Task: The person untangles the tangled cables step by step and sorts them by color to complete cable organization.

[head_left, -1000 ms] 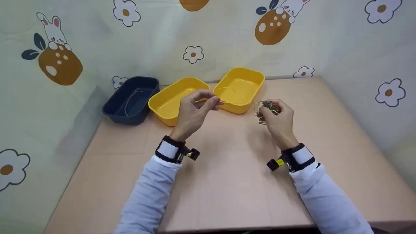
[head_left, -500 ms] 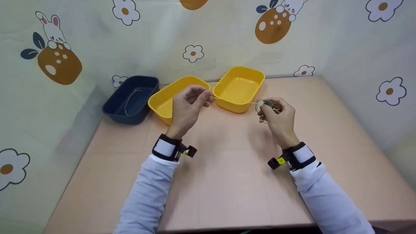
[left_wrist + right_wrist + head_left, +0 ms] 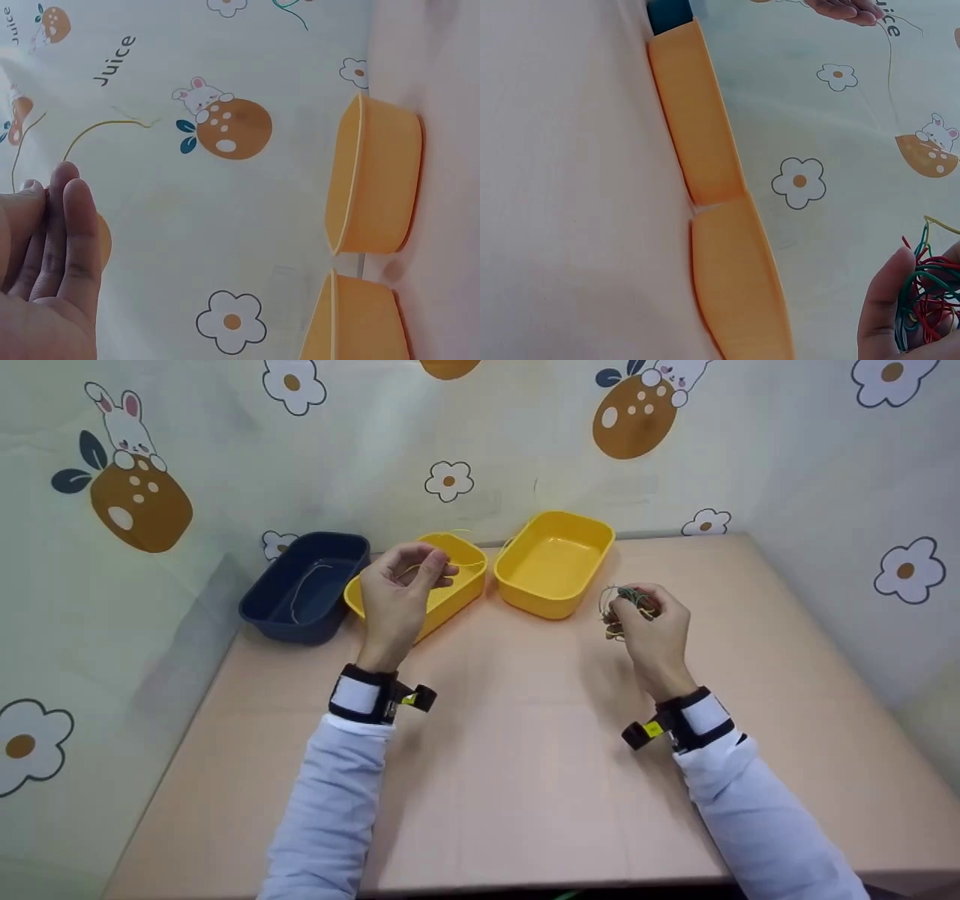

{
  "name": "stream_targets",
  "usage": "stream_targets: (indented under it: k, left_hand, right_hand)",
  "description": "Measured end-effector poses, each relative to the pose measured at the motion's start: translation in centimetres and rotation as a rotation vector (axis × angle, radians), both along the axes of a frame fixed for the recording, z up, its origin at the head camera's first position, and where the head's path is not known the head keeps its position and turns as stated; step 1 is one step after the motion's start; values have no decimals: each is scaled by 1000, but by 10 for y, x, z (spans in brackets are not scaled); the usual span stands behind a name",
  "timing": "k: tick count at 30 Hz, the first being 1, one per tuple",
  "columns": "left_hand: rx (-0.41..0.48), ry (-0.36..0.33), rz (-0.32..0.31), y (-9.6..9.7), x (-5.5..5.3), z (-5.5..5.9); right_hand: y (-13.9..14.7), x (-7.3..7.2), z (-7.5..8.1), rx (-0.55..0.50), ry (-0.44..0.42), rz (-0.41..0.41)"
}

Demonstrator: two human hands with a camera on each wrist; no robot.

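My left hand is raised over the middle yellow bin and pinches a thin yellow wire between thumb and fingers. Both loose ends of this wire curve away from the fingertips in the left wrist view. To the right, my right hand holds a tangled bundle of thin wires, with red, green and yellow strands sticking out past the thumb. That bundle is above the table, right of the second yellow bin. Part of it is hidden by the fingers.
A navy bin stands at the left end of the row, with one pale strand lying inside. The three bins sit along the back edge of the pinkish tablecloth, close to a printed backdrop.
My left hand has moved left, away from the right hand. The yellow wire, earlier stretched between both hands, has come free of the bundle. The right hand has hardly moved.
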State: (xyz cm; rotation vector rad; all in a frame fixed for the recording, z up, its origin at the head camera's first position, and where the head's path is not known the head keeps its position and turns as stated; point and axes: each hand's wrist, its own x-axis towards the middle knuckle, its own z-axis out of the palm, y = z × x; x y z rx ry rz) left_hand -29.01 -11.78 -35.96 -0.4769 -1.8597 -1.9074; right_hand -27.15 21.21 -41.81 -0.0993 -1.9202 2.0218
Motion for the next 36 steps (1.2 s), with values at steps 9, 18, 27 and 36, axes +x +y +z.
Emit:
stream_targets:
  k: [9,18,27,36]
  left_hand:
    - [-7,17,128,-59,-4,7]
    - [-95,-132,430,-146,-15,6]
    - [-98,-380,525,-190,-36,-18]
    - [-408,-498,663,-199,-46,-33]
  right_hand:
    - [-2,0,1,32,20,4]
    - [-4,1,-2,124,13,14]
    - [-4,2,-6,135,7,28]
    - [-7,1,-6,120,-8,47]
